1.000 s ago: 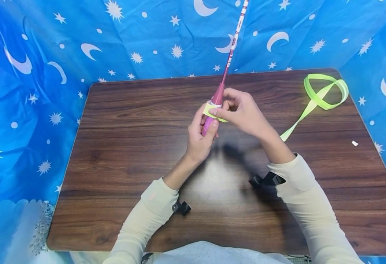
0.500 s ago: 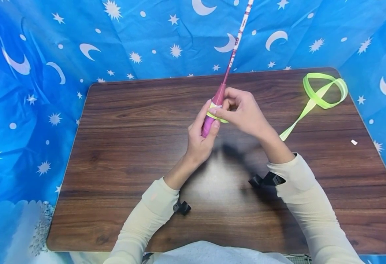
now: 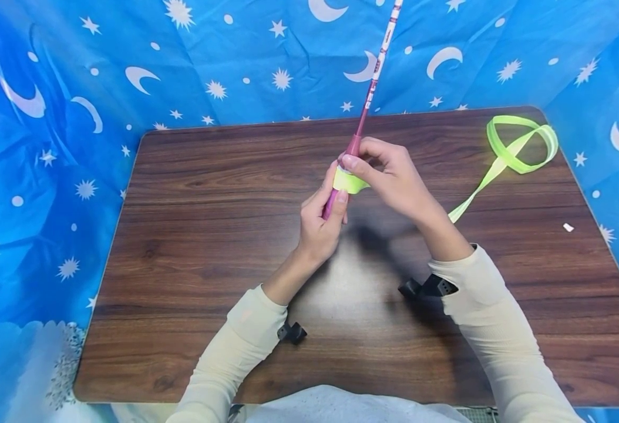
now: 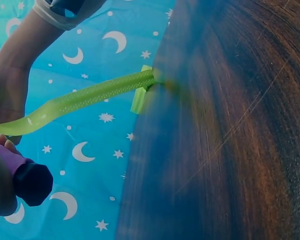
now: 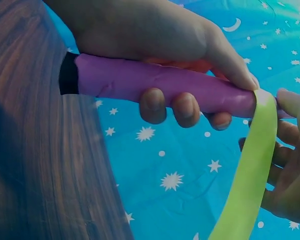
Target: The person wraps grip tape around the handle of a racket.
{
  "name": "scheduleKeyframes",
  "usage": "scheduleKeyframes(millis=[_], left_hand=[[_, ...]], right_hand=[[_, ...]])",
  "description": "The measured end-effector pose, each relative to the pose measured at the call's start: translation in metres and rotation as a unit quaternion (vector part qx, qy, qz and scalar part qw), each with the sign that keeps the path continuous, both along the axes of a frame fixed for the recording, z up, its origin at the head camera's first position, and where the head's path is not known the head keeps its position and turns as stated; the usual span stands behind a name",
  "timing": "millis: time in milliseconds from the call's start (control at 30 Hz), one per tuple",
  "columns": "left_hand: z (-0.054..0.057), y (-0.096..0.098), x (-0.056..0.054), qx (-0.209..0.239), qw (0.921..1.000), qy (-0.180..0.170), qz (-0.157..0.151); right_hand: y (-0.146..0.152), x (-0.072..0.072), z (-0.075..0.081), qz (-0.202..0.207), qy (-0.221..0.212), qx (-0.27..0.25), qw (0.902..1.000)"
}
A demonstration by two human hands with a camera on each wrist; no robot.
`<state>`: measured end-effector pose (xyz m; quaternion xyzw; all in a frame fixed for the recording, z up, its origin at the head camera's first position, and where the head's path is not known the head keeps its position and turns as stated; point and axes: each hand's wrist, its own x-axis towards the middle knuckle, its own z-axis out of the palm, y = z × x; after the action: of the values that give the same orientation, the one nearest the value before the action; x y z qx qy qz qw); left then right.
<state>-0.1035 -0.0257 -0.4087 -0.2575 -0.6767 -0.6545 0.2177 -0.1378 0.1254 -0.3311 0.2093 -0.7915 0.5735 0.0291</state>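
A badminton racket (image 3: 359, 121) points up and away in the head view, its head out of frame. My left hand (image 3: 320, 220) grips the purple handle (image 5: 125, 80), with the black butt end (image 4: 33, 184) showing in the left wrist view. A neon yellow-green grip tape (image 3: 347, 180) lies across the handle's top, and my left thumb presses at its edge. My right hand (image 3: 394, 176) pinches the racket's cone just above the tape, thumb on the near side. From there the tape (image 5: 255, 165) hangs down as a long strip in the right wrist view.
The tape's loose length (image 3: 500, 167) lies looped at the far right of the brown table (image 3: 193, 252). A small white scrap (image 3: 568, 227) is near the right edge. Blue curtain (image 3: 267, 59) with moons and stars stands behind and beside the table.
My right thumb has shifted from the tape up onto the cone. The band of tape on the handle shows wider and flatter. My left hand stays at the handle.
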Motion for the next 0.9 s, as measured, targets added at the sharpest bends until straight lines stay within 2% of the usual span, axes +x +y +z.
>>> scheduleKeyframes(millis=[167,400,500,567,667,800,900], left_hand=[[0.003,0.0,0.002,0.007,0.9999,-0.013,0.001],[0.007,-0.001,0.001,0.014,0.9997,-0.019,-0.003],[0.01,-0.001,0.0,0.014,0.9998,-0.015,-0.003],[0.012,-0.001,0.0,0.016,0.9998,-0.014,-0.006],[0.013,-0.003,0.0,0.021,0.9996,-0.017,-0.011],[0.012,-0.002,0.002,0.032,0.9988,-0.031,-0.021],[0.011,0.0,0.004,0.037,0.998,-0.04,-0.031]], right_hand=[[-0.004,-0.001,0.0,-0.003,0.004,-0.027,0.9996],[-0.008,-0.003,0.001,0.023,-0.021,-0.064,0.9975],[-0.005,-0.005,0.001,0.055,-0.04,-0.098,0.9929],[-0.001,-0.007,-0.001,0.094,-0.055,-0.121,0.9866],[0.003,-0.01,-0.004,0.136,-0.07,-0.129,0.9797],[0.002,-0.01,-0.01,0.14,-0.06,-0.133,0.9794],[0.001,-0.008,-0.013,0.138,-0.062,-0.163,0.975]])
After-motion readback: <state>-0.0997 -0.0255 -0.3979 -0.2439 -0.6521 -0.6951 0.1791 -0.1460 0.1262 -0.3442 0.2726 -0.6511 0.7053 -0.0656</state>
